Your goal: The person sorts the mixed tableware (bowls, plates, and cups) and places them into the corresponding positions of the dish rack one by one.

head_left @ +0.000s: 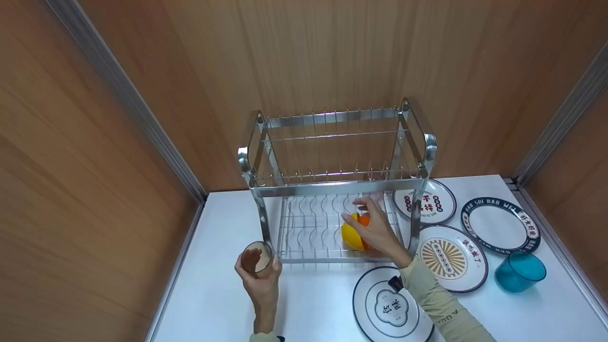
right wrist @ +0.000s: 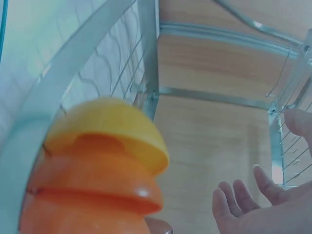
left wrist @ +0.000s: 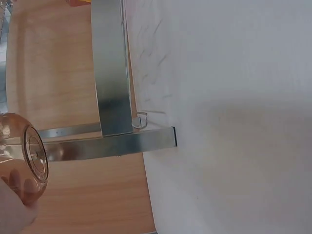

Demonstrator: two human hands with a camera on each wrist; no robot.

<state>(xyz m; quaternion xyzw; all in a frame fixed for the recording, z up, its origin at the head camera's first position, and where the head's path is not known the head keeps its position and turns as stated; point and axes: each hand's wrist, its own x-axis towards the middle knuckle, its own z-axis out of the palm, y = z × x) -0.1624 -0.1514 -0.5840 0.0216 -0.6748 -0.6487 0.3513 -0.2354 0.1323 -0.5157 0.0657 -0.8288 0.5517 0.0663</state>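
In the head view my left hand [head_left: 260,282] grips an amber-tinted glass [head_left: 256,259] by the rack's front left leg. The left wrist view shows the round base of that glass [left wrist: 36,153]. My right hand [head_left: 377,230] reaches into the lower tier of a metal dish rack [head_left: 327,189], over a yellow bowl [head_left: 350,233] and orange bowls [head_left: 365,220]. Seen from the right wrist, the yellow bowl [right wrist: 112,129] and two orange bowls [right wrist: 97,178] stand in a row. Spread, slightly bent fingers [right wrist: 265,185] hold nothing and are apart from the bowls.
Several patterned plates lie right of the rack, among them a dark-rimmed plate [head_left: 534,232] and a sunburst plate [head_left: 451,280]. A teal glass [head_left: 517,273] sits near the right edge. Another plate [head_left: 375,308] lies in front, partly under my right forearm. Wooden panels [head_left: 332,57] enclose the table.
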